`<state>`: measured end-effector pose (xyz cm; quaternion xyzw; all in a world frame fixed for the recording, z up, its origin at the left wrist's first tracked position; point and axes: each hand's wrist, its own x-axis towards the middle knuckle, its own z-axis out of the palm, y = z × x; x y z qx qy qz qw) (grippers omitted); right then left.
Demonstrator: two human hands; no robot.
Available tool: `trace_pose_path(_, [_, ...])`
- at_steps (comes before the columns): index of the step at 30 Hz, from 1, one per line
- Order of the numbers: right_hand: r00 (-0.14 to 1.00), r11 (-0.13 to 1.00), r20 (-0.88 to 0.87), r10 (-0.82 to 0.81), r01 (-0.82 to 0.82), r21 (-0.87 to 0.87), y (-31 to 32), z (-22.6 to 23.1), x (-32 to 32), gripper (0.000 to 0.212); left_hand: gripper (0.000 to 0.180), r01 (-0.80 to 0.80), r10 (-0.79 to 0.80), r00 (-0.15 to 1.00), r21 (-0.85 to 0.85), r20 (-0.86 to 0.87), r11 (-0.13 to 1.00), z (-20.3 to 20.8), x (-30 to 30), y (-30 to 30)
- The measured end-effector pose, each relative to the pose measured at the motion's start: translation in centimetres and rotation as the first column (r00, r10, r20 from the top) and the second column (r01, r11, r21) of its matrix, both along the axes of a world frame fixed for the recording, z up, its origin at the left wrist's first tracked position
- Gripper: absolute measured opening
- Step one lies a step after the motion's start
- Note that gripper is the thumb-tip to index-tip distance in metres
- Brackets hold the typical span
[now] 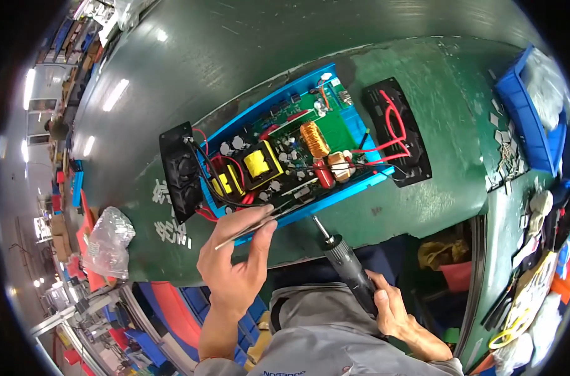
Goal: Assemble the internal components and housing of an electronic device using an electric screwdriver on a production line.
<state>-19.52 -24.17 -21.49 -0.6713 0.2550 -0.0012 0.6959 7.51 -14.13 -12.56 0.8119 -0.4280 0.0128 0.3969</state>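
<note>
A blue metal case (360, 186) lies open and tilted on the green bench, a circuit board (343, 128) with coils, transformers and wires inside it. At its near long wall, my left hand (238, 254) pinches a pair of thin metal tweezers (244, 233), their tips reaching over the case's edge. What the tips touch is too small to tell. My right hand (391, 304) grips a black electric screwdriver (351, 266), its bit just short of the case's near side. Black end panels sit at either end: one on the left (178, 172), one on the right (416, 160) with red wires running to the board.
Small white pieces (172, 232) are scattered left of the case, beside a clear plastic bag (109, 241). At the right stands a blue bin (526, 119) holding plastic bags, with small metal parts (507, 156) near it. Hand tools (501, 297) lie at the lower right.
</note>
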Motion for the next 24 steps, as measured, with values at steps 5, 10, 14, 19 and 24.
trace_pose_path(5, [1.0,0.999,-0.01,0.004,-0.004,0.033,0.0,-0.4,0.2,0.057,0.025,0.027,-0.028,0.999,-0.028,-0.024,0.999,-1.3,1.0,-0.5])
trace_pose_path(10, [0.999,0.999,-0.033,0.014,-0.013,0.034,0.1,-0.5,0.0,0.059,0.029,0.046,-0.046,0.999,0.002,-0.013,0.999,-2.1,1.5,-0.5])
trace_pose_path(14, [1.0,1.0,-0.025,0.014,-0.013,0.026,0.1,-0.4,0.0,0.06,0.03,0.059,-0.06,0.993,0.01,0.102,0.998,-2.3,1.1,-0.9])
trace_pose_path(19, [1.0,1.0,0.003,0.012,-0.012,0.025,0.4,-0.7,-0.4,0.06,0.028,0.048,-0.052,0.987,0.027,0.152,0.998,-2.3,0.7,-0.5])
trace_pose_path(24, [1.0,0.999,0.0,0.014,-0.014,0.029,0.1,-0.5,-0.3,0.059,0.028,0.051,-0.053,0.995,0.017,0.089,0.999,-2.4,0.8,-0.2])
